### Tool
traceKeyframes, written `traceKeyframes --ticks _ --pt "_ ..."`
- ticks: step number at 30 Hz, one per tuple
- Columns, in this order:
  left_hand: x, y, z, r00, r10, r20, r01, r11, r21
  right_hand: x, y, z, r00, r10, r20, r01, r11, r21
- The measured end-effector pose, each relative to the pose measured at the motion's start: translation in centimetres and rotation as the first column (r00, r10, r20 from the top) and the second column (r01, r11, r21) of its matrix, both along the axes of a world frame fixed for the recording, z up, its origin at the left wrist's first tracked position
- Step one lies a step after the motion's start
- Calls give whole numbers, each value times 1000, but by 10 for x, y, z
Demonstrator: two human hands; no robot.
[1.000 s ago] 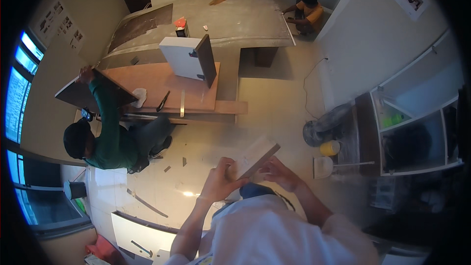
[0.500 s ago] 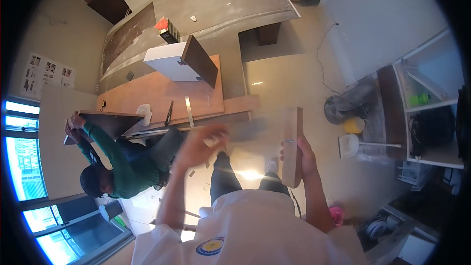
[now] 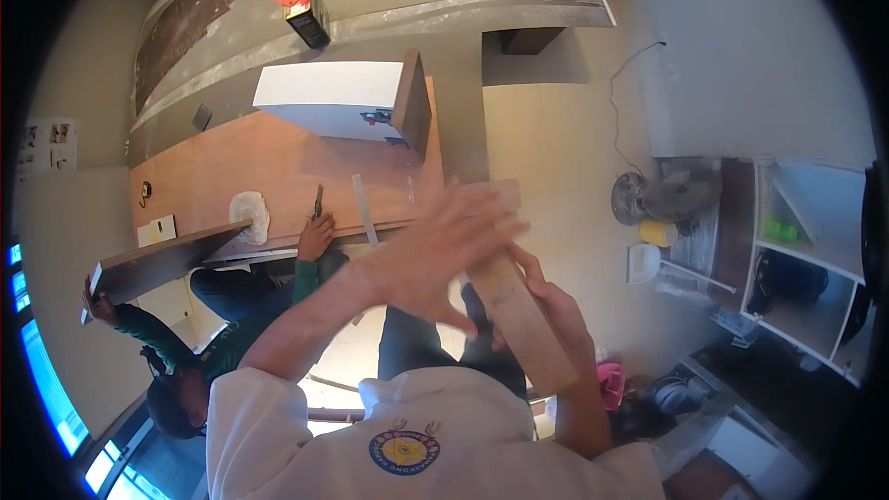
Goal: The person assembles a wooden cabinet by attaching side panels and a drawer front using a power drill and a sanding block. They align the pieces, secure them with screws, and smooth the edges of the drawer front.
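Observation:
In front of my chest, my right hand [image 3: 560,315] is closed round a long, light-brown wooden block [image 3: 523,324], thumb and fingers along its side. The block slants, its far end leaning left. Over that far end is my left hand [image 3: 444,245], smeared by motion, with fingers stretched out and apart. It covers part of the block; whether it touches the wood I cannot tell.
A co-worker in green sleeves steadies a dark panel [image 3: 171,259] and reaches to a dark slim tool [image 3: 319,199]. On the wooden worktop [image 3: 306,157] are a white box-shaped cabinet piece [image 3: 324,97] and a metal strip [image 3: 364,208]. White shelving [image 3: 806,259] stands at right.
My left hand has swung right, over the block, and the block has tilted from upright to slanting. One of the co-worker's hands has left the panel for the tool. My view has shifted.

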State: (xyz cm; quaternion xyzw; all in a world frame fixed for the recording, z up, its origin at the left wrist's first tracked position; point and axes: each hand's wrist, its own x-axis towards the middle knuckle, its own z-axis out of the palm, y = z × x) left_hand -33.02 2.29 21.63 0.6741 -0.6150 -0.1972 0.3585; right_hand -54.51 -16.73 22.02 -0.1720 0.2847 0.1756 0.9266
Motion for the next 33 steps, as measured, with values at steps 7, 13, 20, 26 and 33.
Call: traceKeyframes --ticks 7,13,20,26,33 --pt "-4 -6 -26 898 63 -435 -64 998 13 25 -29 -13 934 -62 351 -33 966 257" --pt "-26 -12 -28 601 583 -547 -201 773 602 80 28 -52 768 -555 318 594 432 -679" --pt "29 15 -22 687 568 -452 -387 814 434 199 1 -69 973 -216 86 208 649 -732" --pt "236 25 -137 671 741 -12 -741 671 -28 314 -9 -121 983 -130 127 177 547 -818" --pt "265 20 -185 840 260 476 -387 902 190 381 -12 -169 963 -198 183 258 478 -839"
